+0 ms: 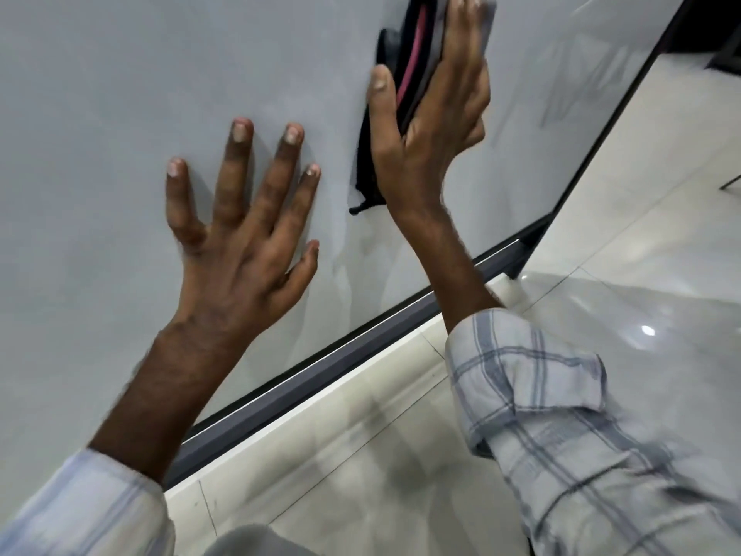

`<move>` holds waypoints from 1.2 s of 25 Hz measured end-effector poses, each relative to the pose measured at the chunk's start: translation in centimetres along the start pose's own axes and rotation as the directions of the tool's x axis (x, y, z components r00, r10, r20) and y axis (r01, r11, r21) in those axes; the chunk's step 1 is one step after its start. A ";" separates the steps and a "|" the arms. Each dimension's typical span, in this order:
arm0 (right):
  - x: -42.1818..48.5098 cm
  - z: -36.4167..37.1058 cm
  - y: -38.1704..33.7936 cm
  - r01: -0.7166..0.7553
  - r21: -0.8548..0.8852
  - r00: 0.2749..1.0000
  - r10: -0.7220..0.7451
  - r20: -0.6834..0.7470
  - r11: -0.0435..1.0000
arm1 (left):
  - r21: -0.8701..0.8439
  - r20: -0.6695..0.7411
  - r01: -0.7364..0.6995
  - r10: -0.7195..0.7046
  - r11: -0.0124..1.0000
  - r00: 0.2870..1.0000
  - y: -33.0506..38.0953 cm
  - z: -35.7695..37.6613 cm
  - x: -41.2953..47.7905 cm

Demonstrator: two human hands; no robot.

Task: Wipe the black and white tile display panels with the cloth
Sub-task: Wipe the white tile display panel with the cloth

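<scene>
A large glossy white tile panel (pixel 120 94) fills the left and upper part of the view. My left hand (pixel 244 218) lies flat on it with fingers spread. To its right, my right hand (pixel 437 94) presses a dark cloth (pixel 369 170) with a pink stripe against the same panel, fingers straight and pointing up. The cloth shows along the thumb side of the hand and hangs below it; the rest is hidden under the palm. The fingertips are blurred at the top edge.
A dark metal frame rail (pixel 320 367) runs along the panel's lower edge, and a dark vertical edge (pixel 601 130) bounds it on the right. Below lies a shiny pale tiled floor (pixel 401 455). Both sleeves are light checked fabric.
</scene>
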State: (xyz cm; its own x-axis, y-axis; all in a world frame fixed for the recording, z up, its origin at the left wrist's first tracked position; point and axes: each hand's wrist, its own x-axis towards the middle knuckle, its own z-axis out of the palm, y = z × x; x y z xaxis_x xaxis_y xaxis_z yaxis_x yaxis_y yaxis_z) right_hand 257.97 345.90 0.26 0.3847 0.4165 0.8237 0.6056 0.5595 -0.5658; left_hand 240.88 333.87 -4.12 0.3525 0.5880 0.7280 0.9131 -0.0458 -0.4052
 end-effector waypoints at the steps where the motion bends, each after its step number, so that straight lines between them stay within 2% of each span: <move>1: -0.8 -0.3 0.9 -0.014 -0.003 0.999 0.014 0.030 1.000 | -0.019 0.006 0.009 -0.009 1.000 1.000 0.1 -0.1 0.1; 3: -3.3 -0.6 3.5 -0.174 -0.041 0.981 0.176 0.082 0.984 | -0.059 0.027 0.012 -0.011 0.998 1.000 0.2 -0.7 0.3; 4: -5.1 -0.7 4.7 -0.313 -0.076 0.943 0.319 0.090 0.947 | -0.070 0.034 0.005 -0.003 0.998 0.999 0.3 -0.9 0.2; 5: -6.9 -0.8 5.6 -0.491 -0.103 0.860 0.500 0.103 0.865 | -0.054 0.040 -0.007 0.009 0.999 0.999 0.3 -0.9 0.0; 6: -9.0 -0.8 6.9 -0.669 -0.112 0.728 0.678 0.098 0.735 | -0.018 0.050 -0.030 0.030 0.999 0.998 0.2 -0.8 -0.2; 8: -13.6 -1.0 8.7 -0.889 -0.149 0.416 0.900 0.129 0.432 | 0.059 0.066 -0.081 0.077 0.995 0.995 0.0 -0.3 -0.1; 9: -15.9 -1.3 9.1 -0.944 -0.115 0.281 0.937 0.206 0.309 | 0.095 0.067 -0.098 0.092 0.991 0.994 -0.2 -0.1 -0.1; 11: -19.7 -1.0 9.4 -0.994 0.060 0.104 0.960 0.259 0.091 | 0.114 0.058 -0.108 0.101 0.988 0.993 -0.2 0.0 -0.2; 13: -20.2 0.2 9.0 -0.970 0.243 0.023 0.979 0.203 -0.028 | 0.076 0.042 -0.075 0.072 0.994 0.996 -0.2 -0.9 0.0; 16: -10.9 0.3 4.6 -0.927 0.346 -0.105 0.986 0.129 -0.144 | 0.048 -0.047 -0.004 0.006 0.999 0.999 -1.4 -4.2 3.7; 17: -7.2 0.5 4.0 -0.935 0.350 -0.033 0.997 0.066 -0.054 | 0.061 -0.091 0.007 -0.002 0.998 0.996 -2.2 -5.2 5.8; 18: -4.1 0.8 3.5 -0.946 0.304 0.117 0.993 -0.001 0.111 | 0.077 -0.139 0.021 -0.010 0.997 0.990 -3.1 -6.1 7.9; 19: -1.7 0.8 2.4 -0.914 0.240 0.323 0.945 -0.055 0.327 | 0.089 -0.179 0.035 -0.019 0.995 0.984 -3.8 -6.6 9.9; 20: 0.1 0.4 0.1 -0.808 0.185 0.556 0.828 -0.075 0.559 | 0.101 -0.200 0.046 -0.025 0.994 0.980 -4.3 -6.7 11.2; 21: 0.6 0.3 -1.9 -0.610 0.118 0.783 0.619 -0.061 0.784 | 0.121 -0.202 0.046 -0.021 0.992 0.979 -4.5 -6.5 11.8; 22: 0.2 0.3 -3.2 -0.348 0.058 0.937 0.349 -0.012 0.936 | 0.148 -0.189 0.029 -0.001 0.989 0.982 -4.6 -6.0 11.8; 23: -0.2 0.3 -3.5 -0.069 -0.011 0.996 0.070 0.051 0.998 | 0.169 -0.162 0.000 0.028 0.986 0.986 -4.6 -5.5 11.5; 24: 0.2 0.2 -2.8 0.187 -0.057 0.977 -0.179 0.113 0.981 | 0.178 -0.130 -0.030 0.054 0.983 0.990 -4.8 -5.2 11.1; 25: 1.0 -0.1 -1.6 0.384 -0.069 0.916 -0.370 0.153 0.921 | 0.177 -0.104 -0.054 0.073 0.983 0.992 -4.9 -5.1 10.7; 26: 2.4 -0.6 -0.2 0.502 -0.061 0.856 -0.485 0.182 0.863 | 0.169 -0.087 -0.073 0.088 0.983 0.992 -4.9 -5.3 10.6; 27: 4.0 -0.7 1.3 0.515 -0.063 0.848 -0.497 0.187 0.855 | 0.158 -0.079 -0.092 0.106 0.983 0.991 -5.0 -5.7 10.6; 28: 5.9 -0.7 2.3 0.390 -0.076 0.912 -0.374 0.168 0.917 | 0.152 -0.080 -0.113 0.127 0.982 0.989 -5.1 -6.3 10.9; 29: 8.1 -0.6 3.1 0.133 -0.091 0.987 -0.124 0.101 0.987 | 0.152 -0.093 -0.134 0.149 0.979 0.984 -5.2 -7.0 11.4; 30: 10.3 -0.5 3.4 -0.193 -0.040 0.981 0.193 0.003 0.980 | 0.159 -0.115 -0.137 0.156 0.978 0.981 -5.4 -7.7 12.2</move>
State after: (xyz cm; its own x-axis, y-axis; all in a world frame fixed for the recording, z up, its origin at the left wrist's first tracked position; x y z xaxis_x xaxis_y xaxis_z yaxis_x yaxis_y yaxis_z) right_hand 264.33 351.71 6.88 0.4919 0.5191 0.6990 0.5476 0.4397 -0.7119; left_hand 241.83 335.05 11.21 0.5124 0.4764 0.7145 0.8118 0.0029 -0.5840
